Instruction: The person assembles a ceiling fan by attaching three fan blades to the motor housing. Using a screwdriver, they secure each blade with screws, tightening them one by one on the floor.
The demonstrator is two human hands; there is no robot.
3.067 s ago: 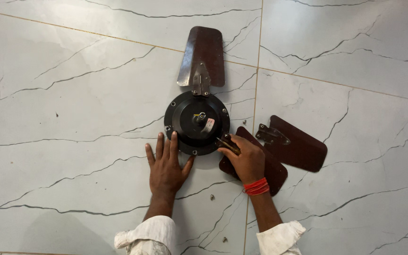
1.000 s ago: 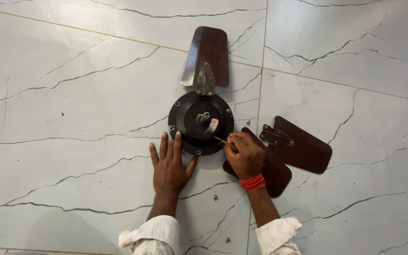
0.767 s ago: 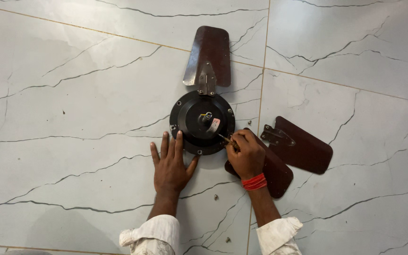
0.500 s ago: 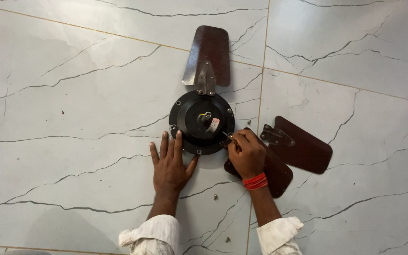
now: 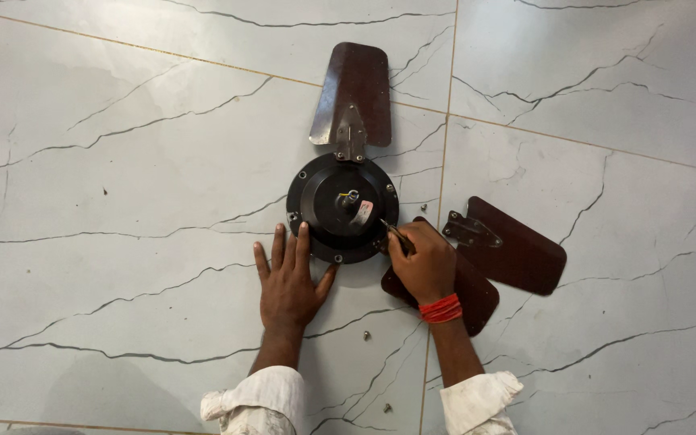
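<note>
Kneeling over the white marble-patterned floor tiles (image 5: 122, 161), the person pressed an open, flat left hand (image 5: 289, 282) against the rim of the round black ceiling-fan motor housing (image 5: 342, 207); the right hand (image 5: 424, 262) was closed around a slim dark tool (image 5: 395, 234), seemingly a screwdriver, its tip at the housing's lower right edge. One brown metal blade (image 5: 354, 89) stood fixed at the top; two loose brown blades (image 5: 517, 254) lay overlapping under and beside the right hand; small screws (image 5: 366, 335) lay near; the step looked like working a blade screw, calling for steady turning without slipping
</note>
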